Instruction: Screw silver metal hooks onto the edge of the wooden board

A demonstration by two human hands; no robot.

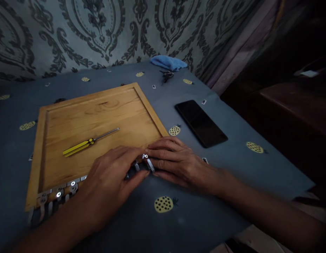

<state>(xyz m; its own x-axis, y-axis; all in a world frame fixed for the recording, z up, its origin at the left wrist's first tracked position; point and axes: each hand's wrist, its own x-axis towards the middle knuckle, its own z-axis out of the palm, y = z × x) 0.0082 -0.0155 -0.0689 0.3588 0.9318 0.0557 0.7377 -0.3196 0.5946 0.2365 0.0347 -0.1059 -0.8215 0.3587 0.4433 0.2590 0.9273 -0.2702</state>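
A framed wooden board [99, 116] lies on the table, with a metal hook rail [73, 183] along its near edge; several curved hooks and bright cross-head screws show on it. Near the board's right corner, my left hand [110, 182] has its thumb and fingers closed around the rail. Facing it, my right hand [181, 161] is closed on the same end, fingertips beside a curved hook [150, 164]. A screw head shows between both hands. My left hand hides the rail's middle. A screwdriver with a yellow and black handle [78, 147] rests on the board.
A black phone [201, 123] lies on the table right of the board. Farther back are a blue cloth [168, 62] and a small dark object [166, 75] that I cannot make out. The blue tablecloth [205, 211] has a pineapple print. A patterned wall covering [104, 31] rises behind.
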